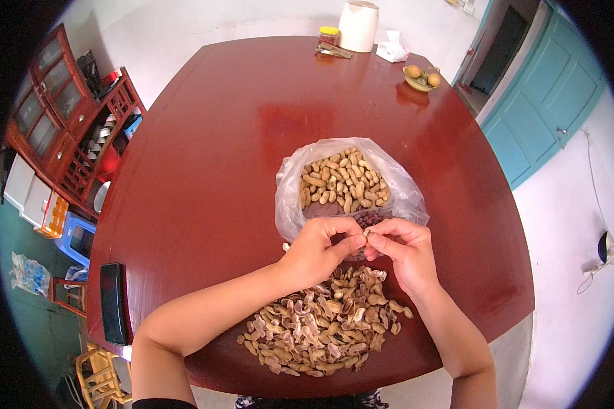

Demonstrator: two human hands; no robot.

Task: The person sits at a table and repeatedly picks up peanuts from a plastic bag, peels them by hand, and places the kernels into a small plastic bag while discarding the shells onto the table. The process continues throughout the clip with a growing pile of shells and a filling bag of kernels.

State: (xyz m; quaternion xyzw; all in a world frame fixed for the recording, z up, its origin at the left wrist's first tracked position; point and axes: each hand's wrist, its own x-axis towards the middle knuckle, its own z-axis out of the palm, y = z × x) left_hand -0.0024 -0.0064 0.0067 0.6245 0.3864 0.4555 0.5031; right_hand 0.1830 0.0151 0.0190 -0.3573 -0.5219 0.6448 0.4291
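Note:
My left hand (323,247) and my right hand (404,249) meet fingertip to fingertip, pinching a pale peanut (366,233) between them. Whether its shell is whole or split is too small to make out. Just beyond my hands lies a clear plastic bag (406,178), its mouth spread wide around many unshelled peanuts (344,178). Dark red shelled peanut kernels (370,219) show right behind my fingers, partly covered by them; what contains them is hidden. Between my forearms spreads a broad heap of broken peanut shells (314,324).
The dark red table (218,136) carries a black phone (114,303) at its left edge. Along the far side stand a yellow-lidded jar (329,35), a cream jug (359,27), a tissue pack (392,48) and a small bowl (419,86) of round brownish things. A wooden cabinet (61,116) stands left.

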